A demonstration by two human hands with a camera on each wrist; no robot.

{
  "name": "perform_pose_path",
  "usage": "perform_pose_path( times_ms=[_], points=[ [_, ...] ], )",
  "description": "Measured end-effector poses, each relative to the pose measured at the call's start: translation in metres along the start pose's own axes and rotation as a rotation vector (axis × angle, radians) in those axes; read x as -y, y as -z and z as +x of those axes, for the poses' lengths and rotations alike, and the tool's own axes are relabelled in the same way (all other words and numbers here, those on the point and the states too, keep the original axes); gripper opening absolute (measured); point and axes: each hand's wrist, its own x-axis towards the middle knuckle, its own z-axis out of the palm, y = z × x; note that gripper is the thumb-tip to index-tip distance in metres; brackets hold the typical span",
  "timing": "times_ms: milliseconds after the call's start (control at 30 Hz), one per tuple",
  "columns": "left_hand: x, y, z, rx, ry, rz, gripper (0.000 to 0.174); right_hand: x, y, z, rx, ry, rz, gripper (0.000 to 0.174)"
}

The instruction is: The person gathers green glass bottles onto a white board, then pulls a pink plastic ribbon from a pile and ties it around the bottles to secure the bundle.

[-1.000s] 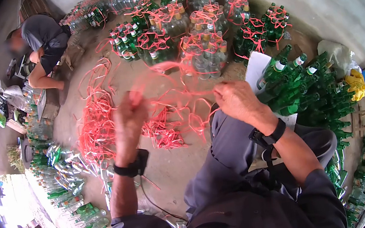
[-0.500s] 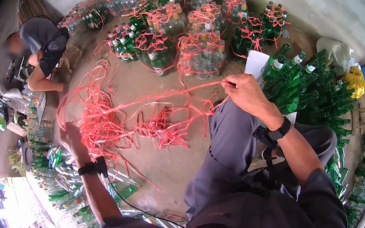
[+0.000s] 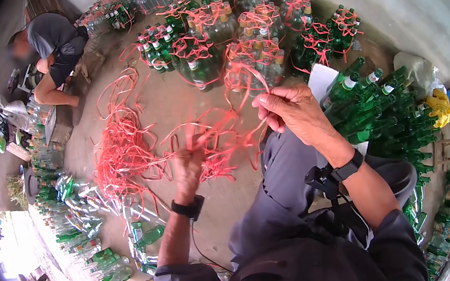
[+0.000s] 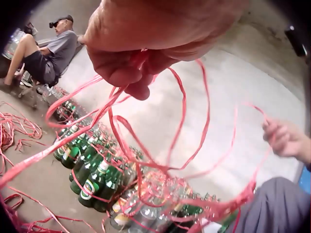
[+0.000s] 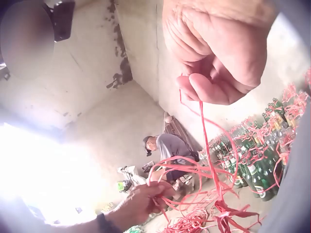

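Note:
My right hand (image 3: 293,113) pinches a strand of pink-red plastic twine (image 5: 203,126) between thumb and fingertips, above my bent knee (image 3: 291,156). The strand runs down from those fingers to a knotted clump in the right wrist view. My left hand (image 3: 190,169), blurred in the head view, is lower and to the left. In the left wrist view its curled fingers (image 4: 138,90) hold more of this twine, with loose loops hanging below. A tangle of twine (image 3: 222,167) shows just beyond the left hand, and a large heap of twine (image 3: 123,158) lies on the floor further left.
Bottle bundles (image 3: 197,72) tied with pink-red twine stand along the wall. Loose green bottles (image 3: 371,107) lie stacked at my right, beside a white board (image 3: 322,79). More bottles (image 3: 110,268) lie at left. Another person (image 3: 56,40) sits bent forward at the far left.
My left hand swung out left, drawing the twine into a long line, then came back toward the middle and the line went slack. My right hand moved slightly left, still pinching its strand.

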Motion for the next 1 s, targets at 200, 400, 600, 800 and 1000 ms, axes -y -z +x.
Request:
perform_pose_path(
  times_ms=[200,400,600,800,1000],
  points=[
    [0.043,-0.048,-0.011,0.407,0.385,-0.458,0.023,-0.008,-0.001,-0.003,-0.005,-0.066,0.142,0.025],
    [0.053,-0.038,-0.016,0.530,-0.048,0.470,0.032,0.001,0.016,-0.004,-0.016,-0.070,0.337,0.025],
    [0.045,-0.024,-0.023,0.379,0.282,0.027,0.035,0.021,0.024,-0.005,0.025,-0.061,0.550,0.024],
    [0.079,-0.047,-0.028,0.692,0.134,0.391,0.027,0.037,0.023,-0.010,0.258,-0.087,0.862,0.027],
    [0.109,-0.047,-0.031,0.570,-0.343,0.795,0.019,0.041,0.043,-0.014,0.188,-0.032,0.844,0.028]
  ],
)
